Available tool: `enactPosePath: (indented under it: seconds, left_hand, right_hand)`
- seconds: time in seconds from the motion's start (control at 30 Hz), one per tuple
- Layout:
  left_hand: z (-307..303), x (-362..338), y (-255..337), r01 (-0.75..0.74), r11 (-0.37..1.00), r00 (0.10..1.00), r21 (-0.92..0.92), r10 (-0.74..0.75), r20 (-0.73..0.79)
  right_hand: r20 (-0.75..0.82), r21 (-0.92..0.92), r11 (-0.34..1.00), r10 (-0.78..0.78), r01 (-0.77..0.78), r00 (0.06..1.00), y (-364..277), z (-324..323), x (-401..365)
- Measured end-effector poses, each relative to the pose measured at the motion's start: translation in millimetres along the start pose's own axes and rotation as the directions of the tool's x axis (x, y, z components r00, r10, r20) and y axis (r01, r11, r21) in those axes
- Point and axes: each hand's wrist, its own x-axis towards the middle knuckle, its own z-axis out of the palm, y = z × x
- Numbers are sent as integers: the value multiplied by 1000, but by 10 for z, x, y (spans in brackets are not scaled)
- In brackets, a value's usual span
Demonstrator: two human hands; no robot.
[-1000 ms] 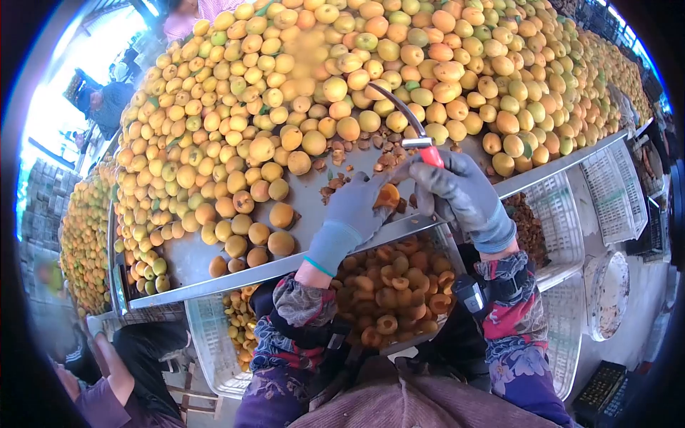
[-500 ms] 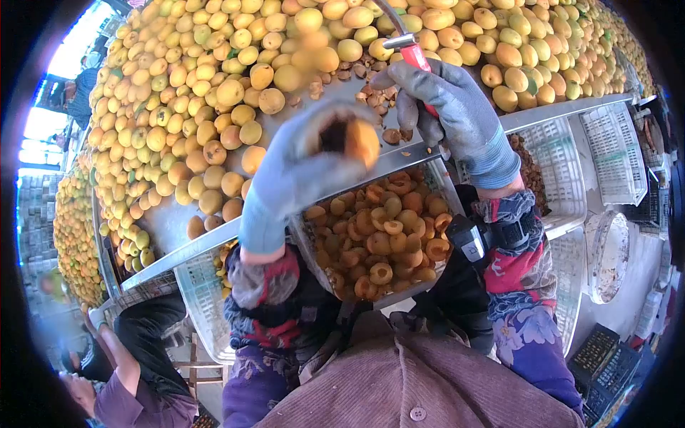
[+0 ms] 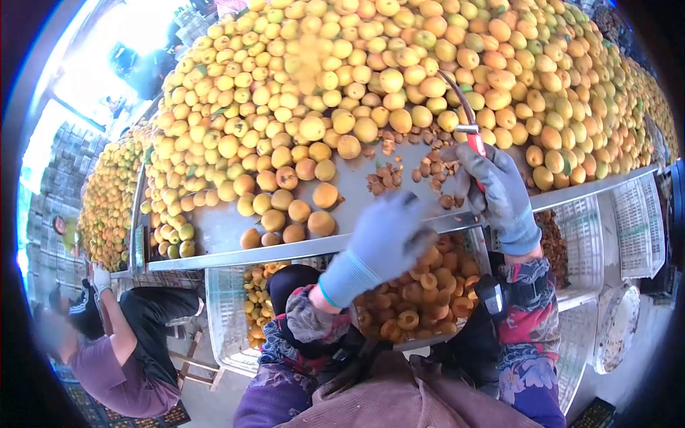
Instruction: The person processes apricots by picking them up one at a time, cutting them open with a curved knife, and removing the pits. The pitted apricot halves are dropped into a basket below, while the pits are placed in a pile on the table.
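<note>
My right hand [image 3: 499, 189], in a grey glove, is closed around the red handle of a curved knife [image 3: 476, 143]. The thin blade arcs up towards the fruit pile. Over the crate of halved apricots [image 3: 407, 319] is my left hand [image 3: 385, 239], gloved too and smeared by motion. Its fingers are not clear, and no fruit shows in it. Whole apricots [image 3: 321, 222] lie on the metal table [image 3: 228, 225] ahead of my hands. Brown apricot pits [image 3: 428, 169] are scattered on the metal between the pile and my right hand.
The table's raised metal edge [image 3: 250, 255] runs between me and the fruit. White plastic crates [image 3: 637, 228] stand to the right, one holding pits [image 3: 551, 246]. Another white crate [image 3: 225, 314] with fruit is at left. A co-worker [image 3: 128, 357] sits at far left.
The apricot in my left hand is no longer seen there. That hand has moved down over the crate of halves. My right hand still grips the knife. The view has shifted.
</note>
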Motion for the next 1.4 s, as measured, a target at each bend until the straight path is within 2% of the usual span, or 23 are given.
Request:
enactPosePath:
  seconds: [0.07,0.13,0.2,0.23,0.3,0.47,0.53,0.6,0.63,0.67,0.7,0.73,0.77,0.8,0.83,0.87,0.93,0.97,1.0,1.1,1.23,1.3,1.4]
  left_hand:
    - [-272,-6,-238,267,963,945,35,-254,-205]
    - [-433,-53,-633,265,931,913,251,-159,-377]
    - [-474,-116,-994,590,776,785,222,-488,-383]
    - [-461,-112,-1048,589,777,786,224,-485,-385]
    - [-439,-99,-1130,647,633,759,425,-591,-274]
    - [-323,69,-1187,677,601,727,425,-637,-256]
    - [-307,93,-1178,668,614,735,421,-634,-240]
    - [-301,40,-1163,604,735,797,309,-553,-243]
    - [-313,18,-1129,598,738,801,312,-546,-244]
    - [-327,-3,-1085,553,807,751,-209,-591,-295]
    - [-350,0,-1017,333,664,698,-669,-651,-298]
    - [-374,11,-923,329,668,706,-668,-643,-296]
    - [-399,24,-806,105,375,746,-921,-642,-177]
    - [-406,55,-723,-105,-16,803,-994,-592,-75]
    - [-358,122,-667,-167,-56,782,-984,-616,-98]
    - [-354,156,-605,-170,-61,785,-984,-611,-98]
    - [-332,188,-487,-155,-222,868,-963,-495,-25]
    - [-258,199,-482,-173,-217,817,-961,-577,-17]
    - [-226,212,-448,-173,-224,819,-959,-573,-14]
    - [-181,204,-358,-164,-296,892,-941,-453,-13]
    - [-206,181,-304,-160,-272,912,-949,-409,-37]
    - [-182,172,-369,-153,-177,929,-972,-362,-80]
    - [-206,154,-277,-135,-215,914,-967,-403,-37]
  right_hand:
    - [-3,-15,1000,-21,21,1000,3,5,7]
    - [-37,-30,1000,2,-3,999,2,15,16]
    - [-25,-18,1000,-4,3,1000,14,20,22]
    - [-3,20,1000,2,-2,1000,24,21,25]
    - [44,41,999,-10,8,999,34,22,42]
    - [32,20,1000,17,-17,999,58,86,54]
    - [40,24,1000,7,-8,999,91,66,62]
    - [46,77,997,-19,15,999,99,83,58]
    - [40,126,991,-59,53,997,131,91,62]
    - [32,129,990,-66,61,997,138,102,55]
    - [49,167,983,-91,81,995,138,119,46]
    - [66,203,974,-115,100,991,132,147,35]
    - [66,163,981,-118,106,991,80,195,-2]
    - [60,159,981,-120,109,991,61,232,-24]
    - [103,137,986,-114,100,988,48,264,-43]
    - [145,113,989,-107,91,984,43,287,-56]
    - [156,72,992,-117,107,981,55,326,-69]
    - [162,72,994,-90,80,983,42,350,-97]
    - [169,71,996,-62,51,984,38,359,-114]
    - [201,63,995,-93,82,975,141,371,-78]
    - [253,26,999,-50,45,966,91,419,-134]
    - [249,31,997,-74,69,966,110,435,-140]
    - [272,43,994,-104,96,957,81,446,-148]
